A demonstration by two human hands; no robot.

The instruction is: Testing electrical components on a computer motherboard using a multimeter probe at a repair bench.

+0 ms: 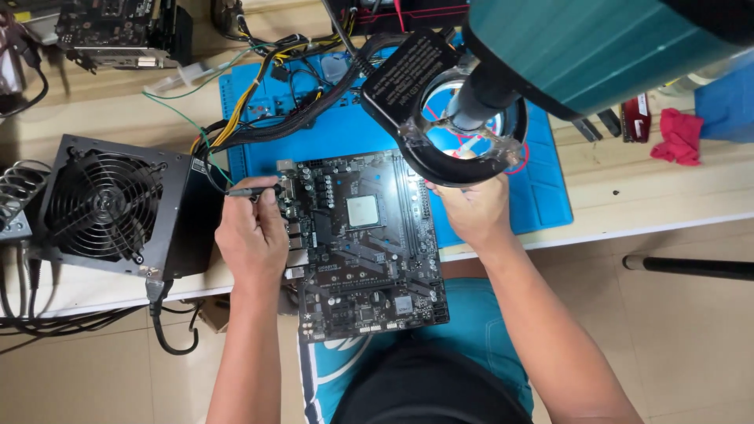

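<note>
Motherboard (365, 243) lies flat, half on the blue mat (550, 196) and half overhanging the desk edge (675, 220) above the person's lap, square silver CPU (362, 210) seated near its top centre. Left hand (251, 235) sits at the board's left edge, knuckles up, fingers curled shut around a thin dark pen-like tool (253, 191); tool runs roughly level, tip pointing right at the board's upper-left corner by the rear port block. Left forearm comes straight up from the bottom of view, wrist near straight. Right hand (470, 208) is at the board's upper-right edge, back of hand to camera, fingers wrapped forward and out of sight under the black ring-shaped magnifier lamp (448, 118), so what it grips: cannot tell. Right forearm angles in from lower right. Magnifier hangs over the mat just above the board, big teal arm (581, 47) running off top right. Left of the board: black power supply (118, 208) with fan grille up, its black and yellow cable bundle (267, 94) looping across the mat's top. Far right on the desk: red cloth (677, 135).
</note>
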